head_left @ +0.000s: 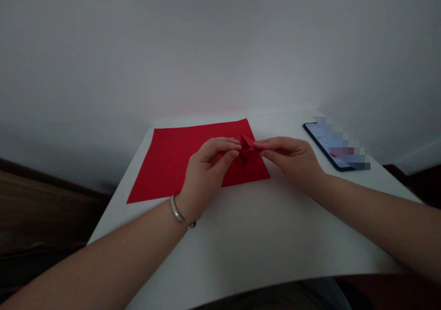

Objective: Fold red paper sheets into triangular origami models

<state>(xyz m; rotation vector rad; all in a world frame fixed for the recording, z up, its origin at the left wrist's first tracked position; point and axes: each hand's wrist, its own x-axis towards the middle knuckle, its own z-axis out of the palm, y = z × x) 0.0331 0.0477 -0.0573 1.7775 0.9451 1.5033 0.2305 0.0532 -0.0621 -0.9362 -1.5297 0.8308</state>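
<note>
Between my two hands is a small folded piece of red paper [246, 142], with a pointed flap standing up in its middle. My left hand [211, 165] pinches its left end between thumb and fingers; a silver bangle circles that wrist. At the other end, my right hand [288, 156] grips the folded paper with thumb and fingertips. Beneath them lies a large flat sheet of red paper [172, 163], partly covered by my left hand. The lower folds of the small piece blend with the sheet's colour and are hard to make out.
A white table [262, 236] stands against a pale wall. To the right of my hands lies a smartphone [325, 147] with its screen lit, part of it blurred out. A brown wooden surface [37, 209] is low on the left, beyond the table's edge.
</note>
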